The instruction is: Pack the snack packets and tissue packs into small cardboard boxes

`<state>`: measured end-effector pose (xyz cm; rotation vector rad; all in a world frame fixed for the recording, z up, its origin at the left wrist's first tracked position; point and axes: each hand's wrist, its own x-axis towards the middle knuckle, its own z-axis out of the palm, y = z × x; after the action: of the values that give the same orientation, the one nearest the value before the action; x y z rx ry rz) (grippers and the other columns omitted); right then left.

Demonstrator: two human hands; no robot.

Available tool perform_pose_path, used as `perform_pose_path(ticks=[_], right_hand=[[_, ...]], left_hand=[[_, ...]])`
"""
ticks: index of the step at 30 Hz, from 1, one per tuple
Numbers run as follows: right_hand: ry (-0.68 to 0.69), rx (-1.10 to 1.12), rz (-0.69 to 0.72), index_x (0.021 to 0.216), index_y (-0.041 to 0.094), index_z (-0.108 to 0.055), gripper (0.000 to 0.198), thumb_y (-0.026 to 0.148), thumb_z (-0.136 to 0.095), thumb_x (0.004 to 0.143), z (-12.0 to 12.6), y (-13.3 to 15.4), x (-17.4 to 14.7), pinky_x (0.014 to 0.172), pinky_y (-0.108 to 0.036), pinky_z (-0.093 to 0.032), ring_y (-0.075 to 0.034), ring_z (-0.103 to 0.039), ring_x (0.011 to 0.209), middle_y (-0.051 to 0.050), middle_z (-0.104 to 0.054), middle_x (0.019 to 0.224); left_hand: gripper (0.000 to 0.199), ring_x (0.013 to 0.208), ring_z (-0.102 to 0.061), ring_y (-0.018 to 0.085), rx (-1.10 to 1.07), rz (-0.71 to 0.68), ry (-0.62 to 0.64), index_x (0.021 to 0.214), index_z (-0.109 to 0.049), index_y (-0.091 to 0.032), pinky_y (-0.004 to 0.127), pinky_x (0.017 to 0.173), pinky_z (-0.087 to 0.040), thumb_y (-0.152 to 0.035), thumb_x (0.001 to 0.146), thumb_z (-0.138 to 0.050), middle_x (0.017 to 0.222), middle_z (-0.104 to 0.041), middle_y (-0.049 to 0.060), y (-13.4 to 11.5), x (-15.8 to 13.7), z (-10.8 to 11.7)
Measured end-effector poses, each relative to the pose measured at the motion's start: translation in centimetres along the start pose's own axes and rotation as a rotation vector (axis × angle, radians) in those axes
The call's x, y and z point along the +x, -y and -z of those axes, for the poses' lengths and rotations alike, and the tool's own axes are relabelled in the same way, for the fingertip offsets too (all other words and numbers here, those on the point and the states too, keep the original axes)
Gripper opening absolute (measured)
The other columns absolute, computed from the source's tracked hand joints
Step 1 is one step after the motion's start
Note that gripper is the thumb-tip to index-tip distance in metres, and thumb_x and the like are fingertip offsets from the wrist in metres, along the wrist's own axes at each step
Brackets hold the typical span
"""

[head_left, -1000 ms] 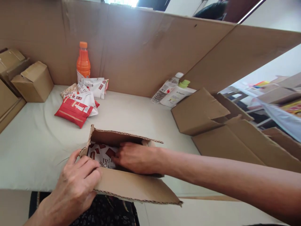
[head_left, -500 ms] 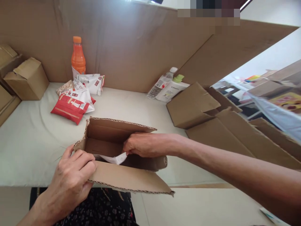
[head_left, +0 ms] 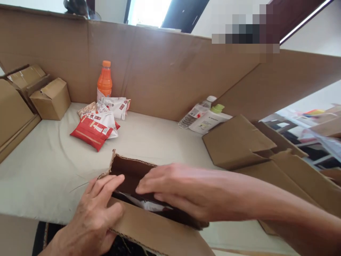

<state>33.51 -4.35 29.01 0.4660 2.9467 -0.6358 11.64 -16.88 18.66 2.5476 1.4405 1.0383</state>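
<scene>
An open cardboard box point(head_left: 160, 227) sits at the near edge of the covered surface, its front flap folded toward me. My left hand point(head_left: 98, 209) grips the box at its left corner, with fingers over the rim and the thumb against the front flap. Inside lies a white packet point(head_left: 150, 205), partly hidden by the box wall and my other hand. Over the box opening is my right hand point(head_left: 176, 188), its fingers stretched out and the thumb apart. Nothing shows in its grasp.
Snack packets, a red one point(head_left: 92, 133) in front, lie before an orange bottle point(head_left: 104, 81). A clear water bottle point(head_left: 195, 113) and a white lotion bottle point(head_left: 209, 121) lean near the back right. Cardboard boxes stand left point(head_left: 52, 99) and right point(head_left: 237, 142). A cardboard wall point(head_left: 160, 71) runs behind.
My right hand has let go of the white packet inside the box and lifted, fingers straightened. My left hand stays at the box corner. The view has shifted, so everything sits lower.
</scene>
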Motion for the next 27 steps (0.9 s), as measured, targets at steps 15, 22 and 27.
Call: perform_pose_path(ticks=[15, 22, 27], right_hand=[[-0.159, 0.046, -0.654, 0.126, 0.014, -0.063, 0.056, 0.035, -0.08, 0.077, -2.5, -12.3, 25.4, 0.081, -0.029, -0.05, -0.029, -0.066, 0.112, -0.015, -0.071, 0.122], [-0.167, 0.272, -0.542, 0.084, 0.016, -0.075, 0.01, 0.025, -0.071, 0.083, -3.3, -9.9, 24.9, 0.056, -0.021, -0.042, -0.012, -0.061, 0.064, 0.001, -0.068, 0.07], [-0.437, 0.45, -0.32, 0.105, 0.018, -0.077, 0.023, 0.02, -0.062, 0.089, 0.6, -6.5, 17.2, 0.059, -0.019, -0.046, -0.008, -0.059, 0.063, 0.003, -0.07, 0.078]], left_hand=[[0.027, 0.056, -0.052, 0.008, 0.096, -0.065, -0.322, 0.069, -0.052, -0.018, 0.031, 0.094, -0.044, 0.0, 0.087, -0.044, 0.063, -0.062, -0.007, 1.7, 0.3, -4.2], [0.026, 0.053, -0.043, 0.011, 0.057, -0.016, -0.437, 0.067, -0.045, -0.021, 0.034, 0.087, -0.046, 0.002, 0.08, -0.041, 0.057, -0.051, -0.006, 2.1, -0.3, -6.5], [0.02, 0.068, -0.059, 0.019, -0.08, 0.041, -0.102, 0.083, -0.054, -0.021, 0.037, 0.074, -0.042, -0.006, 0.073, -0.044, 0.076, -0.065, 0.001, 1.0, -0.6, -3.3]])
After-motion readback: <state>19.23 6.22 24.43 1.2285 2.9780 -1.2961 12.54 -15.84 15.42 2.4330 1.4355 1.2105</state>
